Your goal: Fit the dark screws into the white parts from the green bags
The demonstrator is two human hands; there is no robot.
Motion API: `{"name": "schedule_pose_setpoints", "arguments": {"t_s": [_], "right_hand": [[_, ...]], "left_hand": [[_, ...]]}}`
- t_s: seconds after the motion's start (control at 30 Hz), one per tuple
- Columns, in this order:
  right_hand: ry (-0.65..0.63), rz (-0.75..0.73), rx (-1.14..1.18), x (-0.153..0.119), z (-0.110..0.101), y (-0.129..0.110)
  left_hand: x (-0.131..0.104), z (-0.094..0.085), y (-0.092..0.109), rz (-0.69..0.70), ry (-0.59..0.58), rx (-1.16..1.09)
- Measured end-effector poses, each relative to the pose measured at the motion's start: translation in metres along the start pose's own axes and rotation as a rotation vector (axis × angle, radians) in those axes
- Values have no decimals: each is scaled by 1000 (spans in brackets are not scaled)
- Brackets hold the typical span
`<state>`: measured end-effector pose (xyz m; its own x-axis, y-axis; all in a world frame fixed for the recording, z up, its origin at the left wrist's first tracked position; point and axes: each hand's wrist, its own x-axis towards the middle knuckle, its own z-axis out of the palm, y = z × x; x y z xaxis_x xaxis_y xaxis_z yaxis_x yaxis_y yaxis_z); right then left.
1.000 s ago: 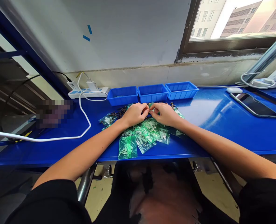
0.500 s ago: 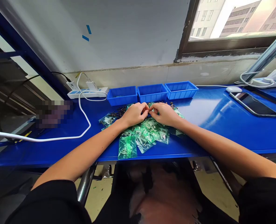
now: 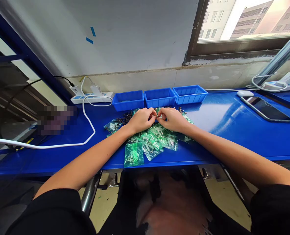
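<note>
Above a pile of small clear-and-green plastic packets point(image 3: 154, 138), my left hand point(image 3: 142, 119) and my right hand point(image 3: 170, 119) meet fingertip to fingertip. Both are closed in a pinch around something too small to make out. White pieces show inside the packets. Dark screws point(image 3: 127, 117) lie loose behind and to the left of my left hand, and more of them point(image 3: 180, 110) show behind my right hand. One packet point(image 3: 134, 154) lies nearest the table's front edge.
Three blue bins, left point(image 3: 128, 105), middle point(image 3: 160, 101) and right point(image 3: 191, 98), stand behind the pile. A phone point(image 3: 267, 109) lies at the right. A white cable point(image 3: 86, 119) runs from a power strip point(image 3: 77, 99) across the left of the blue table point(image 3: 223, 137).
The fingertips have shifted very slightly where they meet. Otherwise both hands, the packets and the bins stay as they were.
</note>
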<state>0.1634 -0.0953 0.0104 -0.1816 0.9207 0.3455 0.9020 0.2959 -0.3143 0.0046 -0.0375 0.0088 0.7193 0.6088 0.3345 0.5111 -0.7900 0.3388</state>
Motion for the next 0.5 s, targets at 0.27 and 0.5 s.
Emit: {"name": "schedule_pose_setpoints", "arguments": {"t_s": [0.27, 0.5], "right_hand": [[9, -3, 8, 0, 1, 2], [7, 5, 0, -1, 1, 1]], "left_hand": [[0, 0, 0, -17, 7, 5], [0, -1, 1, -32, -4, 25]]}}
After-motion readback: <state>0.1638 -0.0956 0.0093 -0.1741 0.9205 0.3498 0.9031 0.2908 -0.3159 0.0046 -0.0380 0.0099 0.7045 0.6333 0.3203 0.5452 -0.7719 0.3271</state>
